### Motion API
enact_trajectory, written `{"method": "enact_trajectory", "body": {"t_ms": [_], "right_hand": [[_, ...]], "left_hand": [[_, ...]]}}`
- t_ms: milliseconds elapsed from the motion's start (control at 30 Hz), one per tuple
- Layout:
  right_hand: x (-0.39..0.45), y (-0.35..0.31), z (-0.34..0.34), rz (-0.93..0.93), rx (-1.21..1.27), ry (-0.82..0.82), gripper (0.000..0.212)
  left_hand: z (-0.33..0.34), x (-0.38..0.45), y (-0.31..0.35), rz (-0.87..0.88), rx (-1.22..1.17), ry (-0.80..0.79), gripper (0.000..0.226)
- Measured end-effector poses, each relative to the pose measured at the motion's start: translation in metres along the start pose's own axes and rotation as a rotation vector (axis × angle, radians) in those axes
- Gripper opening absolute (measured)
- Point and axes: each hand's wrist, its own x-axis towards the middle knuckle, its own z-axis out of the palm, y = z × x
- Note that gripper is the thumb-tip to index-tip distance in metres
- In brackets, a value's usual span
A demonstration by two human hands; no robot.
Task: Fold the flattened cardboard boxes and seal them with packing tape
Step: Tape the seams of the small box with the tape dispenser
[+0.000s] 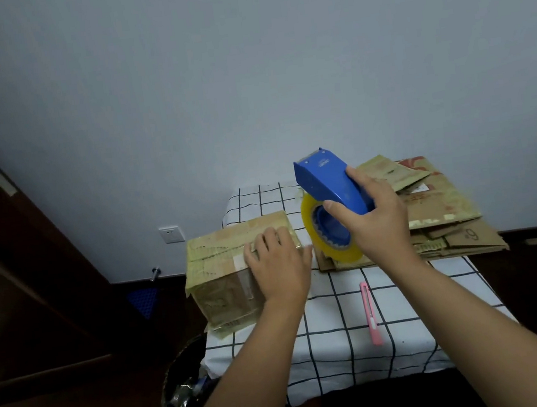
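Both hands are busy: the left hand [276, 266] lies palm-down with its fingers loosely spread on the top near corner of the folded box [234, 268], pressing rather than gripping, while the right hand [372, 221] is curled round the blue tape dispenser [329, 185], thumb on its near face and fingers wrapped over the far side, holding it in the air just right of the box. Largest of the task's things is the stack of flattened boxes [431, 217], lying at the far right of the worktop [345, 346] with its checked cloth; these sheets look light and stiff but floppy at the creases, so I judge they are best taken by an edge with both hands. The folded box sits at the worktop's left edge, partly overhanging it, its seams covered in yellowish tape; it seems empty and light, likely to slide or tip off unless held down from above as now. The dispenser is rigid plastic, safest held by its body, away from the toothed cutter at its raised tip. Its roll of tape [325, 237] is smooth and sticky-edged. Smallest, a pink utility knife [371, 314] lies on the cloth, apart from both hands.
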Motion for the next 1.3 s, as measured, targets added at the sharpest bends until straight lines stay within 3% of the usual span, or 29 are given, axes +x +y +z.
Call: {"method": "enact_trajectory", "body": {"t_ms": [100, 200, 367, 600, 733, 933, 1000, 1067, 1100, 1167, 1233, 1300], "right_hand": [[-0.001, 0.006, -0.004, 0.027, 0.021, 0.01, 0.061], [0.001, 0.006, -0.011, 0.038, 0.046, 0.019, 0.061], [0.005, 0.002, -0.026, 0.046, 0.095, 0.028, 0.062], [-0.014, -0.01, -0.042, 0.031, 0.171, -0.045, 0.057], [-0.029, -0.01, -0.053, 0.044, 0.201, -0.154, 0.06], [-0.047, -0.012, -0.067, 0.13, 0.328, -0.32, 0.059], [-0.051, -0.011, -0.067, 0.132, 0.354, -0.358, 0.057], [-0.056, -0.012, -0.066, 0.138, 0.376, -0.378, 0.055], [-0.059, -0.012, -0.065, 0.142, 0.389, -0.39, 0.055], [-0.066, -0.012, -0.061, 0.138, 0.412, -0.413, 0.056], [-0.071, -0.011, -0.057, 0.126, 0.421, -0.414, 0.058], [-0.076, -0.011, -0.054, 0.131, 0.43, -0.411, 0.059]], "left_hand": [[0.004, -0.001, 0.0, 0.048, -0.042, 0.073, 0.035], [0.0, -0.006, -0.014, 0.168, -0.067, 0.246, 0.023], [-0.04, -0.008, -0.051, 0.251, -0.236, 0.31, 0.029], [-0.031, -0.019, -0.101, 0.321, -0.417, 0.095, 0.032], [-0.023, -0.03, -0.109, 0.238, -0.472, -0.056, 0.038], [-0.042, -0.035, -0.105, 0.192, -0.41, -0.271, 0.066], [-0.06, -0.036, -0.094, 0.153, -0.509, -0.223, 0.065], [-0.082, -0.034, -0.078, 0.039, -0.681, -0.131, 0.047], [-0.091, -0.033, -0.07, -0.052, -0.774, -0.16, 0.039], [-0.105, -0.028, -0.056, -0.25, -0.951, -0.412, 0.045], [-0.113, -0.027, -0.051, -0.325, -1.024, -0.675, 0.059], [-0.115, -0.027, -0.051, -0.345, -1.123, -0.786, 0.057]]}}
